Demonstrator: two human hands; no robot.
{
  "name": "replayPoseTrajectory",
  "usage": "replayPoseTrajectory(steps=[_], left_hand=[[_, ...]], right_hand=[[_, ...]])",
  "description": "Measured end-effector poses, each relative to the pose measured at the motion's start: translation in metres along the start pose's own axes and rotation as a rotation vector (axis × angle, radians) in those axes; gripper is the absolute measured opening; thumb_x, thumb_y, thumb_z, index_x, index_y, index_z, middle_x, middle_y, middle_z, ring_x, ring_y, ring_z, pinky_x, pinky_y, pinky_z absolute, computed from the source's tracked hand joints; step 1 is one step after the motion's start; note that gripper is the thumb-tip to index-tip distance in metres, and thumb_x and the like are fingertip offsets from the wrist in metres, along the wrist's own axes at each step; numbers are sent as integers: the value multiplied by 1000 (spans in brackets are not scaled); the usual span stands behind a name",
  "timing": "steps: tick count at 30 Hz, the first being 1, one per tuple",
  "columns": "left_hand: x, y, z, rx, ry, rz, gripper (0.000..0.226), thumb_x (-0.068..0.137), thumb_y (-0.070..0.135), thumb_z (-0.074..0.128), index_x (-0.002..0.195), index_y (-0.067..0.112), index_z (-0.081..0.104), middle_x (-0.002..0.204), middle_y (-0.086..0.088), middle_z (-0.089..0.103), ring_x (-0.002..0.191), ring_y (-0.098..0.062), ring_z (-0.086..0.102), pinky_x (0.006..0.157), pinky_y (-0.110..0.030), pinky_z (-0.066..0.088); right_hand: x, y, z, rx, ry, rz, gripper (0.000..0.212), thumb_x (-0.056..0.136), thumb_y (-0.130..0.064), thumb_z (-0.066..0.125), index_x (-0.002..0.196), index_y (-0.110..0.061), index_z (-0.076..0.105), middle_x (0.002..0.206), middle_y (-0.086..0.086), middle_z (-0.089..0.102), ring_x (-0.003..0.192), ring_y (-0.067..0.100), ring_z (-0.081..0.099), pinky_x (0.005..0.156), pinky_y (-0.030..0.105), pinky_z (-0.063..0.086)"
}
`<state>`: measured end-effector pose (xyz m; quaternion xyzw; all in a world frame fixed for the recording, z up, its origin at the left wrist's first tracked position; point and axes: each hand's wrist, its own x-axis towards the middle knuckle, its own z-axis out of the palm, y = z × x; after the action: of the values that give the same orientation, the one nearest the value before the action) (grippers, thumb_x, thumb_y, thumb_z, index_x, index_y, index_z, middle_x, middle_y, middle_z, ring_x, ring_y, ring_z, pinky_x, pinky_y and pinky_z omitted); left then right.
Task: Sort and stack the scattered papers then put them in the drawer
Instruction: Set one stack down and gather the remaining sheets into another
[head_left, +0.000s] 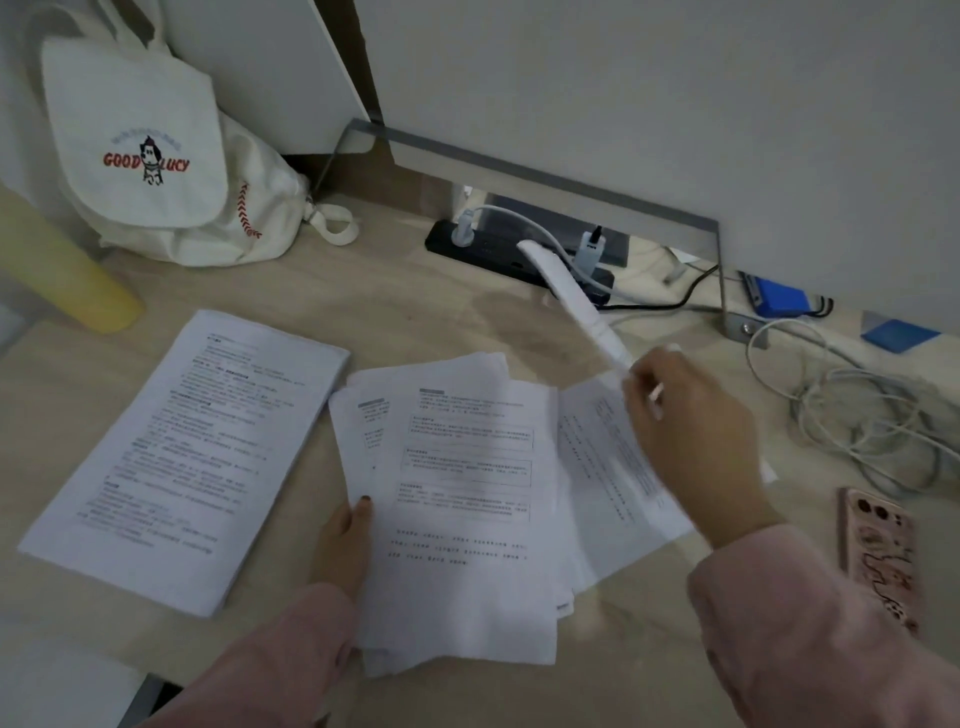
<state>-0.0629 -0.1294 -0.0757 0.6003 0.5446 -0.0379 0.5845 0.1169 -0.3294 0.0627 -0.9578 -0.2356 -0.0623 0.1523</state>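
A thick, squared-up stack of printed papers (192, 457) lies on the desk at the left. In the middle, my left hand (345, 545) grips the left edge of a loose, fanned bundle of sheets (462, 509), thumb on top. My right hand (691, 441) pinches a single sheet (566, 291) that stands lifted and blurred, edge-on, above the bundle's right side. More printed sheets (608, 467) lie fanned under my right hand. No drawer shows.
A white canvas bag (156, 156) leans at the back left beside a yellow cylinder (57, 270). A black power strip (498, 254) with plugs sits behind the papers. Tangled white cables (862, 415) and a pink phone (878, 556) lie at the right.
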Motion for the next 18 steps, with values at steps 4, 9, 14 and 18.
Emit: replayPoseTrajectory(steps=[4, 9, 14, 18], left_hand=[[-7, -3, 1, -52, -32, -16, 38, 96, 29, 41, 125, 7, 53, 120, -12, 59, 104, -27, 54, 95, -37, 39], [-13, -10, -3, -115, -133, -29, 33, 91, 29, 53, 119, 14, 58, 112, -7, 66, 100, -28, 62, 94, -46, 48], [-12, -17, -5, -174, -155, -57, 17, 88, 27, 57, 104, 23, 63, 108, -7, 69, 98, -29, 65, 92, -51, 50], [-8, -22, -7, -192, -178, -68, 21, 87, 29, 58, 107, 23, 64, 109, -5, 70, 99, -29, 65, 93, -51, 50]], right_hand=[[-39, -24, 48, 178, -224, 39, 18, 93, -26, 45, 87, -15, 57, 86, 0, 63, 72, 18, 56, 60, 29, 42], [-68, -36, 92, 325, -421, 179, 18, 93, -28, 44, 90, -16, 58, 88, -1, 66, 75, 17, 58, 65, 28, 45], [-80, -52, 110, 348, -520, 145, 19, 94, -25, 42, 96, -14, 58, 93, 1, 67, 72, 16, 52, 62, 24, 37], [-84, -60, 113, 206, -480, -11, 11, 90, -17, 51, 94, -13, 60, 85, 2, 66, 68, 17, 55, 57, 24, 36]])
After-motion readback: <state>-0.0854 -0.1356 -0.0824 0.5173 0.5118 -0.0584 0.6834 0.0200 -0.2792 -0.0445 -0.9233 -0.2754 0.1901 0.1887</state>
